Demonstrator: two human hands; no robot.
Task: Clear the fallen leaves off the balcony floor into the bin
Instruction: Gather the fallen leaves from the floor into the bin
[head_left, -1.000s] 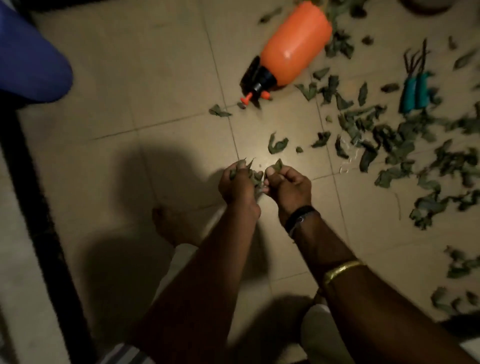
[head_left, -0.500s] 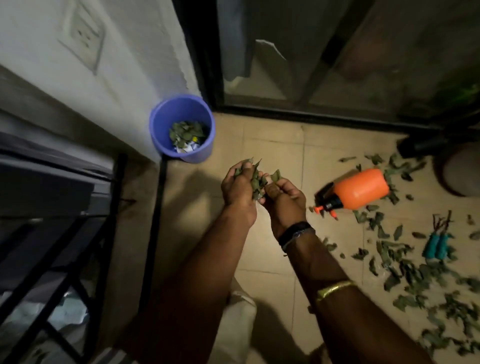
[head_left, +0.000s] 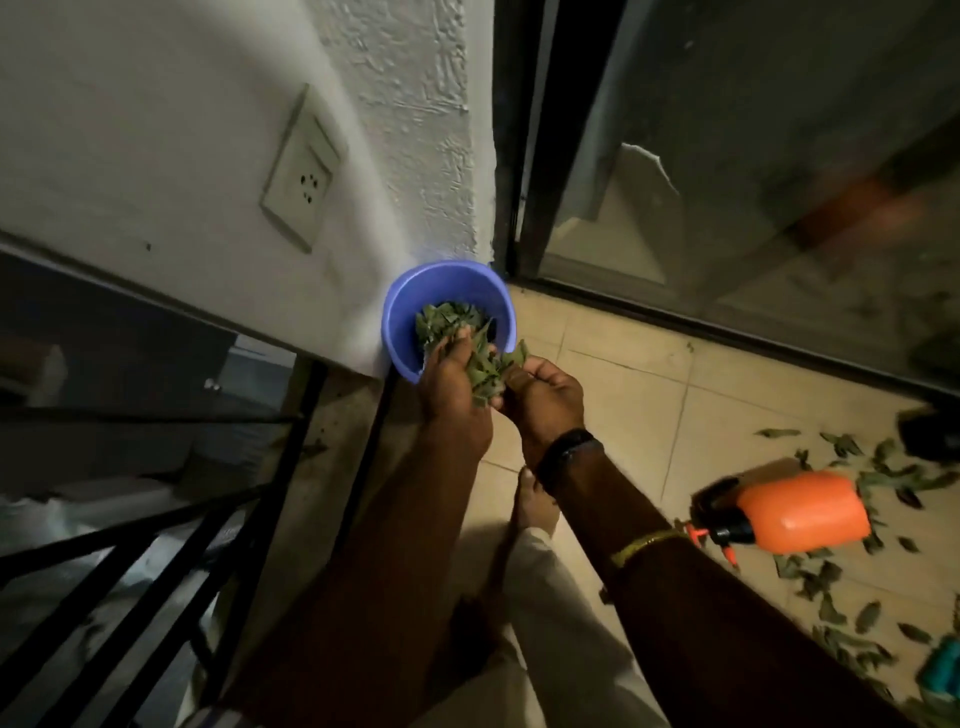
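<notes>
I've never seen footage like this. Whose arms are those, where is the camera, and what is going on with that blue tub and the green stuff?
There is no machine here: the arms belong to a person, and the one camera sits on their head, looking forward and down. That is why you see the arms from above. The left hand and the right hand together cup a bunch of fallen leaves at the rim of a blue bin, which stands on the floor against the wall and already has leaves inside. On the tiled floor to the right lie an orange spray bottle on its side and many more scattered leaves not yet picked up.
</notes>
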